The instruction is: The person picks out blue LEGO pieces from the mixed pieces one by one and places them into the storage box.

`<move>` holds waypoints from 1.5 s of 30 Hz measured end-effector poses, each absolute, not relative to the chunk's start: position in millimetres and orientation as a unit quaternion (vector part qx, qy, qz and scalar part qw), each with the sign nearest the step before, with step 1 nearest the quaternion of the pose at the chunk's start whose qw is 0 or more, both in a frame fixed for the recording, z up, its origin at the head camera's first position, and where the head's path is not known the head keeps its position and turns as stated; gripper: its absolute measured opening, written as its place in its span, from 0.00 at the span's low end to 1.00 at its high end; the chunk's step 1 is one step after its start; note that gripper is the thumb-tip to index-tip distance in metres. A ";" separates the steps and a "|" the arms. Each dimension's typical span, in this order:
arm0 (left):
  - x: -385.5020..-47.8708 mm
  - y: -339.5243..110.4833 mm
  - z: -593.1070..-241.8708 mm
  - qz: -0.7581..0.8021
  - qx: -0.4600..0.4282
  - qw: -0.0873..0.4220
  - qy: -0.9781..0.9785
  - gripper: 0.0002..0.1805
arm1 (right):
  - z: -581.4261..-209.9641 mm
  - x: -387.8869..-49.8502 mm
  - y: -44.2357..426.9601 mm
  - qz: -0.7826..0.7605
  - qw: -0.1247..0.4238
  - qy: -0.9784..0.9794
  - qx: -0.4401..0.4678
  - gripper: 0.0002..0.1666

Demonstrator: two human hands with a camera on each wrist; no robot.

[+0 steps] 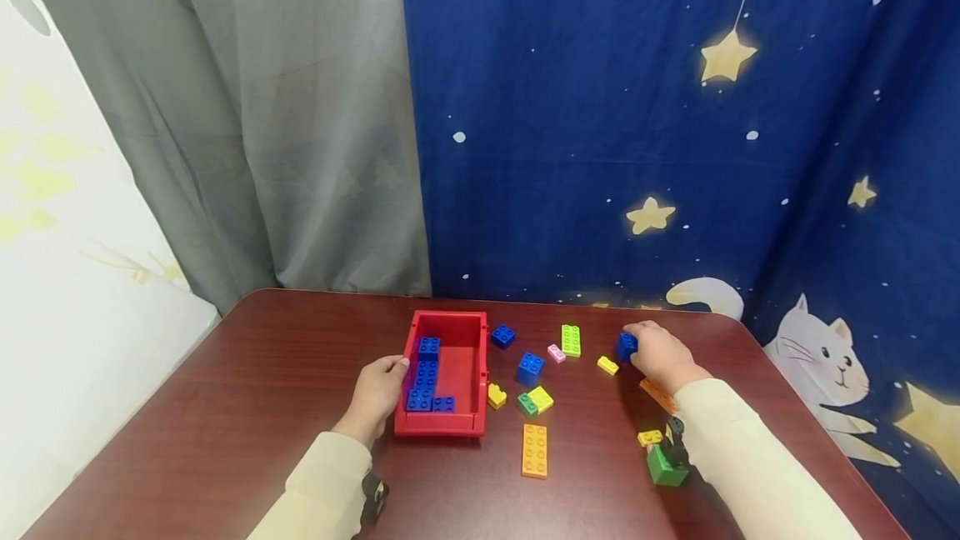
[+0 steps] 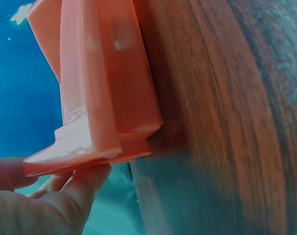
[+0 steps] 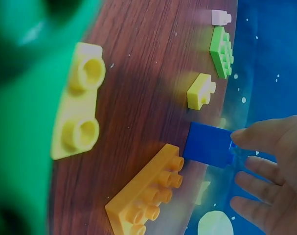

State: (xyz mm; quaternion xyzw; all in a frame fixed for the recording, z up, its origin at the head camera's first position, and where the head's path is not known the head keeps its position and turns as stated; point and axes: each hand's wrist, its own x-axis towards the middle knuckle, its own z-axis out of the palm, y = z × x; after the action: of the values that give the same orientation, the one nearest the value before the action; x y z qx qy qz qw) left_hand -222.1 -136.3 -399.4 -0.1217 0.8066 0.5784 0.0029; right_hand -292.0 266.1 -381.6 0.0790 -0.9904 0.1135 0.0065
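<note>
1. Left hand (image 1: 378, 394) pinches left rim of glossy red plastic bin (image 1: 459, 348); blue bricks (image 1: 426, 374) inside, one partly behind front wall.
2. Right hand (image 1: 663, 355) touches studded blue block (image 1: 626, 347), table's (image 1: 300, 357) right; can't tell if gripped.
3. Green brick (image 1: 666, 469): blurred, cropped in right wrist view.

Head view bright; left-wrist view: glare on red box (image 2: 106, 83); right-wrist view: green brick (image 3: 23, 122) blurred.
</note>
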 end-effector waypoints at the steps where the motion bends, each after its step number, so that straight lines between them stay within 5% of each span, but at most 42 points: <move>1: -222.0 -136.3 -399.5 0.579 -0.122 0.003 0.807 0.24 | -381.9 -292.5 266.1 0.112 0.006 -0.991 0.078 0.29; 19: -220.8 -135.9 -398.0 0.580 -0.119 -0.001 0.806 0.23 | -381.5 -295.1 262.6 0.106 -0.055 -0.991 0.068 0.31; 45: -220.6 -135.7 -397.9 0.584 -0.115 0.000 0.803 0.23 | -384.1 -298.0 262.9 0.124 -0.030 -0.990 0.054 0.21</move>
State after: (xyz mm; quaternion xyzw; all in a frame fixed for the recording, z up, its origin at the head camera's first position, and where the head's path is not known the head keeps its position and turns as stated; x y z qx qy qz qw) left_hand -220.6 -135.7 -397.9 -0.1151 0.8034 0.5842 0.0004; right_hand -298.0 262.9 -384.1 0.0535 -0.9904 0.1240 -0.0297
